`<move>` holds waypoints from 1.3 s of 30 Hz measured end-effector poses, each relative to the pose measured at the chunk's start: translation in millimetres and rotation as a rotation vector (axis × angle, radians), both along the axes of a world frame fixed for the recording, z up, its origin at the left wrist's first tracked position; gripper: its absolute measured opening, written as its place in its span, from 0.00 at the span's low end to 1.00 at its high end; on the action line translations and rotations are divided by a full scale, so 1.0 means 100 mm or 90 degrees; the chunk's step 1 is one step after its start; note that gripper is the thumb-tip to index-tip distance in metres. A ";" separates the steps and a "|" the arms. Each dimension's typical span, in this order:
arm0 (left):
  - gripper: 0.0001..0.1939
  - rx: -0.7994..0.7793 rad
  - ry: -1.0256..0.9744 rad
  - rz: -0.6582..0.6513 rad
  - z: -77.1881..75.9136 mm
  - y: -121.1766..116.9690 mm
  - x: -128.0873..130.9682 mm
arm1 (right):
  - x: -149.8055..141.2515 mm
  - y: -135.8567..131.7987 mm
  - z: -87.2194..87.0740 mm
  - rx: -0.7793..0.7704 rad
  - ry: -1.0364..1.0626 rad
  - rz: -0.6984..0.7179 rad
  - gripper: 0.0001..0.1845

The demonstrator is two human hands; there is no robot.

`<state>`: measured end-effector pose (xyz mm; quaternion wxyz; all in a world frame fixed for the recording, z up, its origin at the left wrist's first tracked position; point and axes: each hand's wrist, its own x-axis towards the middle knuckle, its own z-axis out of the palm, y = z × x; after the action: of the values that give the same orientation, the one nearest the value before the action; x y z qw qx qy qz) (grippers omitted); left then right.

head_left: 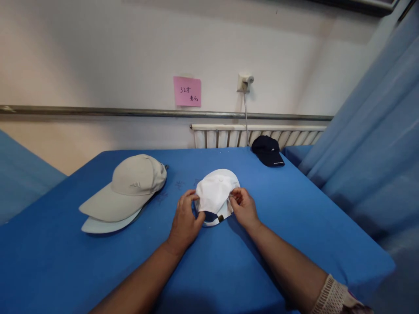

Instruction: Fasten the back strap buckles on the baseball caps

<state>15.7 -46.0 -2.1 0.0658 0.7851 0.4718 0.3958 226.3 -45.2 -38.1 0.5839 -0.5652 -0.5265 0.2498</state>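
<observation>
The blue table [209,266] bears grey caps [131,176] and, to their right, the white cap [214,189]. It looks light, soft-crowned, best held by its side edges. Its brim [229,175] and long axis point away, slightly right. The left hand [186,218] and right hand [245,210] pinch opposite edges, thumbs against fingers. The buckle [220,217] sits nearest.
</observation>
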 end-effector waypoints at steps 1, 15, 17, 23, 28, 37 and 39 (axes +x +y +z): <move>0.24 0.027 0.041 0.005 0.00 0.00 0.01 | -0.01 0.00 0.00 0.006 -0.028 -0.002 0.09; 0.33 -0.118 0.031 -0.202 -0.06 0.01 0.11 | -0.13 -0.14 0.13 0.098 -0.165 0.066 0.19; 0.36 -0.208 -0.047 -0.237 -0.07 0.00 0.10 | -0.13 -0.13 0.13 0.090 -0.175 0.091 0.20; 0.29 -0.554 -0.411 -0.320 -0.06 0.07 0.11 | -0.20 -0.11 0.09 0.032 -0.209 0.147 0.18; 0.21 -0.579 -0.496 -0.242 -0.03 0.07 0.20 | -0.25 -0.13 0.10 -0.046 -0.212 0.140 0.11; 0.11 -0.464 -0.438 -0.140 0.02 0.02 0.26 | -0.24 -0.16 0.18 -0.080 -0.153 0.164 0.07; 0.12 -0.448 -0.460 -0.112 0.02 0.03 0.24 | -0.21 -0.17 0.18 -0.075 -0.119 0.170 0.07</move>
<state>39.4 -43.0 -0.2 0.5182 0.5651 0.4560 0.4519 205.0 -62.0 -19.7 0.4595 -0.5442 -0.6336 0.3020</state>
